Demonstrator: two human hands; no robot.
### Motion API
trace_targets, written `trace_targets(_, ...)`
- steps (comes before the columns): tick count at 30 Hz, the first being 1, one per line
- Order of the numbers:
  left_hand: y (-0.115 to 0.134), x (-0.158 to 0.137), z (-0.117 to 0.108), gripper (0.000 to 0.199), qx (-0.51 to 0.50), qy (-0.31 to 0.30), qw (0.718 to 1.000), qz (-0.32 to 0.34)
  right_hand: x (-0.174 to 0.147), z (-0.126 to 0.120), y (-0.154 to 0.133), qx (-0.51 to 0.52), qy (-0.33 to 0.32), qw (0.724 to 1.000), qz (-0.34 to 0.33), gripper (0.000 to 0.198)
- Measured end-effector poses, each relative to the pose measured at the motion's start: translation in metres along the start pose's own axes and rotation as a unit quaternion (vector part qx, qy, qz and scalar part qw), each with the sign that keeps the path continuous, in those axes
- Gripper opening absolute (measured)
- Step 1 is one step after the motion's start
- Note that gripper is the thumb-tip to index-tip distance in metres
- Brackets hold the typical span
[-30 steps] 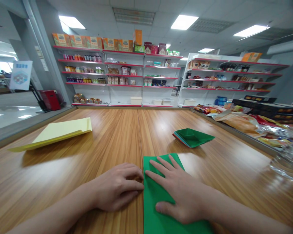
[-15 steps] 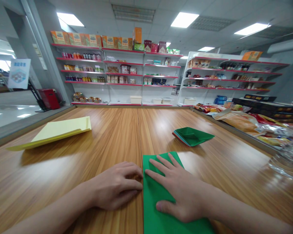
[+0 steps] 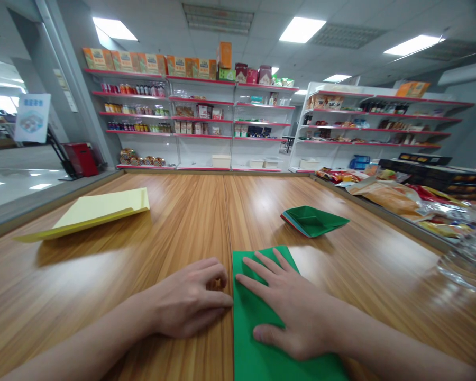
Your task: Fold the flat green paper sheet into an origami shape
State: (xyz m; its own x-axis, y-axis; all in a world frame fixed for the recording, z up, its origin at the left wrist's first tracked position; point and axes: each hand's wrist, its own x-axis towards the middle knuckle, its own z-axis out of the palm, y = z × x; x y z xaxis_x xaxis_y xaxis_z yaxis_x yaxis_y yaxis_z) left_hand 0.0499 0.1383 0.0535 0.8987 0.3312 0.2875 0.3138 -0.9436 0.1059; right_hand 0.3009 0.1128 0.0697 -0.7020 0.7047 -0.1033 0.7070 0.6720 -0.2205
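A green sheet of paper [image 3: 248, 344], with a straight left edge that looks like a fold, lies on the wooden table in front of me. Flat on top of it rests my right hand [image 3: 289, 307], fingers spread, pressing it down. My left hand [image 3: 190, 299] is beside the paper's left edge, fingers loosely curled and apart from the thumb, holding nothing. One of its digits reaches up to that edge. Beyond the right hand sits a stack of folded papers [image 3: 315, 221], green on top with red and blue layers showing beneath.
A yellow sheet [image 3: 103, 209] with bent-up edges lies on the left of the wooden table [image 3: 190, 211]. A clear plastic container [image 3: 470, 262] stands at the right edge. Bagged snacks [image 3: 396, 198] lie past the table's right border, and stocked shelves [image 3: 202, 135] line the back.
The upper fingers of my left hand have curled back from the paper's edge. My right hand stays flat in the same place on the green paper.
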Motion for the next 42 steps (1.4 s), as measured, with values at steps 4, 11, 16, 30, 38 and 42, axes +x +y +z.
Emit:
trace_targets(4, -0.0002, 0.001, -0.0006, 0.019, 0.002, 0.003, 1.0, 0.001, -0.0007, 0.0004, 0.0004, 0.005, 0.003, 1.0, 0.002, 0.079)
trace_targets(11, -0.0007, 0.0016, -0.001, 0.018, 0.003, -0.004, 1.0, 0.0, -0.0006, 0.0005, -0.0005, 0.004, -0.002, 1.0, 0.005, 0.08)
trace_targets(16, 0.0001, 0.0002, -0.0012, 0.018, -0.007, 0.005, 1.0, 0.002, -0.0008, -0.0001, -0.0005, -0.001, 0.0, 1.0, 0.007, 0.081)
trace_targets(30, 0.0011, 0.0006, -0.002, 0.02, -0.018, -0.031, 0.999, -0.01, 0.0004, -0.0029, -0.0041, 0.003, -0.003, 1.0, 0.013, 0.078)
trace_targets(38, -0.0004, 0.0023, -0.0032, 0.02, -0.021, -0.029, 0.999, -0.009, -0.0001, -0.0027, -0.0027, 0.01, -0.002, 1.0, 0.014, 0.079)
trace_targets(42, -0.0001, 0.0018, -0.0035, 0.019, -0.029, -0.017, 0.999, -0.003, 0.0005, -0.0018, -0.0015, 0.003, -0.001, 1.0, 0.016, 0.08)
